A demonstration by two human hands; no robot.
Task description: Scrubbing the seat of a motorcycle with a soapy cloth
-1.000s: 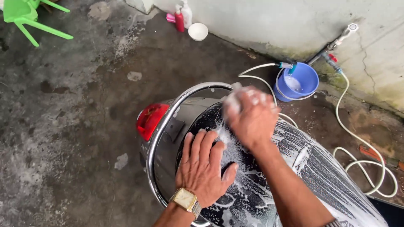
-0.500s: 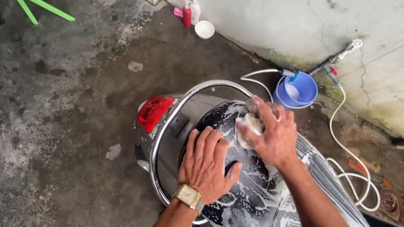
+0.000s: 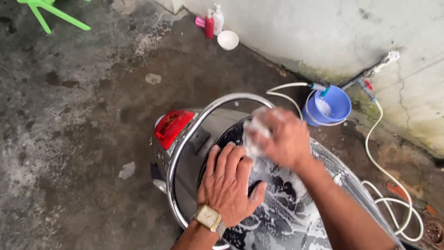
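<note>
The soapy black seat of a motorbike fills the lower middle of the view, its long axis running from the rear end near the red tail light down and to the right, toward me. Suds streak most of its surface. My right hand is on the rear part of the seat, fingers curled and closed around a pale, foamy sponge, which presses against the seat just inside the chrome grab rail. The picture is blurred there, so I cannot tell exactly how each finger grips. My left hand lies flat on the seat just beside and below the right, fingers together and pointing toward the rail, thumb spread out to the right, a gold wristwatch on the wrist. The right hand is nearer the rear tip of the seat; the left is nearer the seat's left edge. The rail curves around the seat's rear and left side, bounding movement that way; open, sudsy seat stretches toward me on the right. Beyond the bike, a blue bucket stands by the wall with a white hose looping along the wet concrete floor. Bottles and a white bowl sit well apart by the wall.
</note>
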